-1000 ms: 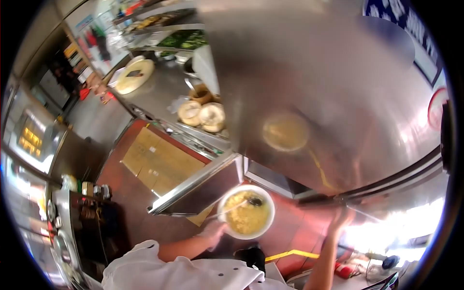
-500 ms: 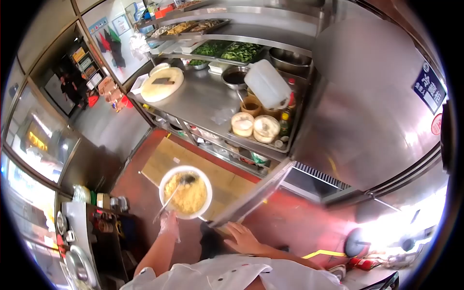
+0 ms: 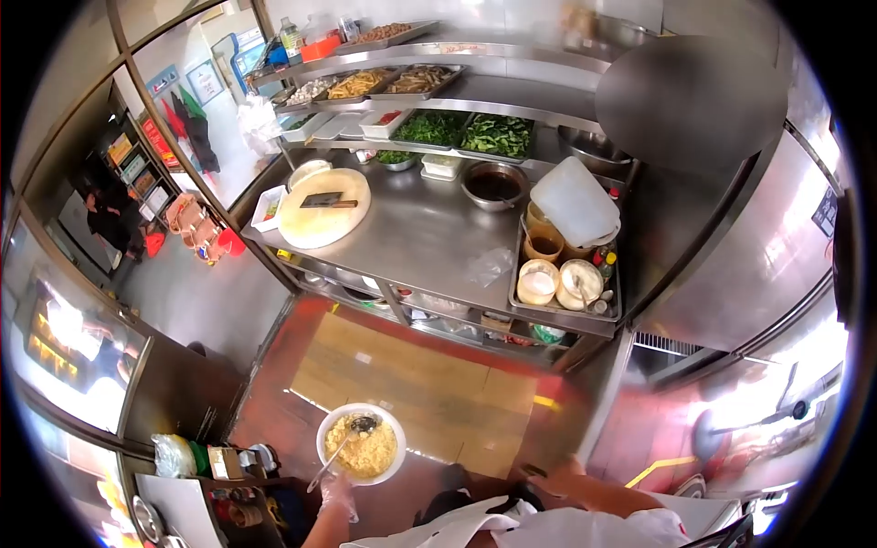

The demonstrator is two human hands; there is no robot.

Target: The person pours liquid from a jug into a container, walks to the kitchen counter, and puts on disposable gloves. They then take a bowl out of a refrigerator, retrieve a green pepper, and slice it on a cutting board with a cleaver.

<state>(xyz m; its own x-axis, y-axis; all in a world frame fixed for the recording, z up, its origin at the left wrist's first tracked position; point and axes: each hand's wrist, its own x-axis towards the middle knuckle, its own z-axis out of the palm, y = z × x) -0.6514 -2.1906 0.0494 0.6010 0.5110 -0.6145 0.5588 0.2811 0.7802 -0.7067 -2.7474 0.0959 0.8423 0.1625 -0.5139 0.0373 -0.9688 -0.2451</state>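
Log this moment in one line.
left hand: holding white bowl; right hand: apart from bowl, grip unclear; bowl contents: yellow food, spoon

1. One camera sits on the person's head, so it looks from up high.
2. It faces forward and down. The person's white top (image 3: 594, 525) is very close, along the bottom edge.
3. The white bowl (image 3: 400, 445) is low and a bit left of the middle. The camera looks down into it from above, and the left fingers (image 3: 337, 487) show just under it.
4. The metal surface (image 3: 411, 219) and the shelves (image 3: 530, 78) are farther away, in the upper middle.
5. The left side reaches far back, over a grey floor (image 3: 196, 306). The right side shows a shiny metal panel (image 3: 722, 265).
6. The view is very wide, with black corners, and it bends straight edges into curves.
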